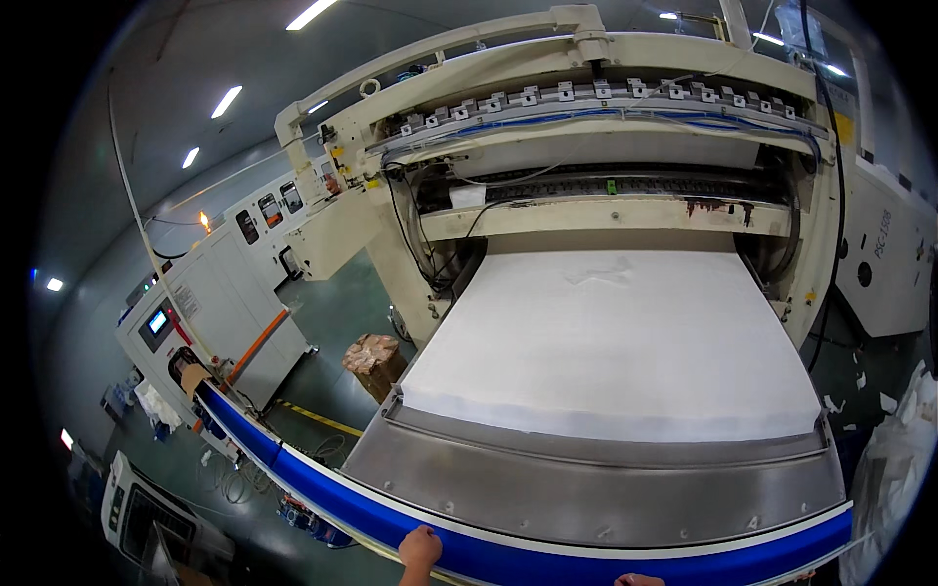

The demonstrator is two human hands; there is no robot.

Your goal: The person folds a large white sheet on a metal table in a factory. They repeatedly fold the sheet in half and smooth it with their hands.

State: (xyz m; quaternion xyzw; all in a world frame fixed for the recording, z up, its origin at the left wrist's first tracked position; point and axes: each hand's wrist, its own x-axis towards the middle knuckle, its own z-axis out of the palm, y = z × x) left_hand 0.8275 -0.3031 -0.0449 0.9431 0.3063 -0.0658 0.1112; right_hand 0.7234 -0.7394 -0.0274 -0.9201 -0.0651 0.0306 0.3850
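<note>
Right hand (640,580): at the blue belt (342,498), mostly cut off below; grip unclear.
Left hand (420,547): at the belt, fingertips hidden.
Control screen (157,321): left of the belt, unreadably small.
Plastic heap (894,479): right of the belt, cut off.

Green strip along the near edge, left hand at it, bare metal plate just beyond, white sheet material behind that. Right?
One slip: the strip is blue, not green, as the head view shows. The left hand is at it, the metal plate just beyond, the white sheet material behind that.
</note>
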